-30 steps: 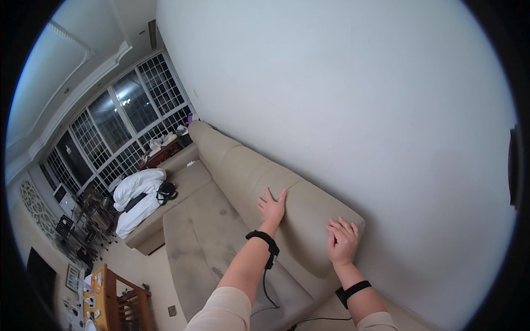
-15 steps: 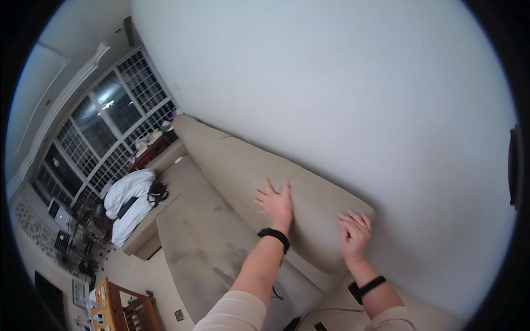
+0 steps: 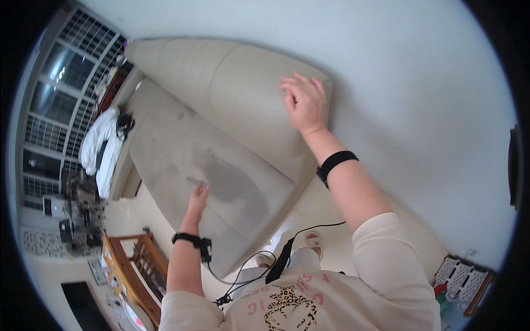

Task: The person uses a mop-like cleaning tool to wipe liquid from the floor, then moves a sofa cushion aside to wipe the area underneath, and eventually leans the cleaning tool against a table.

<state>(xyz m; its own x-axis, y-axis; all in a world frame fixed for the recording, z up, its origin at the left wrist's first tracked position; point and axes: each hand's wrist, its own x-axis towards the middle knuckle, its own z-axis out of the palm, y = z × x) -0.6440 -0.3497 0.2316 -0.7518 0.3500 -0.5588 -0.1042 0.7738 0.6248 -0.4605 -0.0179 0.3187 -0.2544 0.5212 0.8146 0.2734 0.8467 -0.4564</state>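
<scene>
A beige sofa seat (image 3: 165, 160) with a large dark, damp-looking patch (image 3: 226, 179) stretches along the wall. Over the seat, at the left border of this patch, is my left hand (image 3: 198, 199), its few visible fingers apart and nothing in it; whether it touches the fabric I cannot tell. My right hand (image 3: 307, 105) is at the near right end of the padded sofa backrest (image 3: 243, 77), fingers loosely bent and spread, holding nothing. Each wrist wears a black band, and a thin black cable (image 3: 229, 282) runs by the left one.
White bedding (image 3: 99, 140) and a black item (image 3: 125, 126) lie on the sofa's far section. A wooden chair (image 3: 146, 256) stands at lower left. White perforated racks (image 3: 461, 276) are at lower right. My slippered feet (image 3: 313, 241) are on the floor beside the seat.
The view has tilted downward. My left hand has gone from the backrest down to over the seat. My right hand stays by the backrest's end, its fingers now more spread.
</scene>
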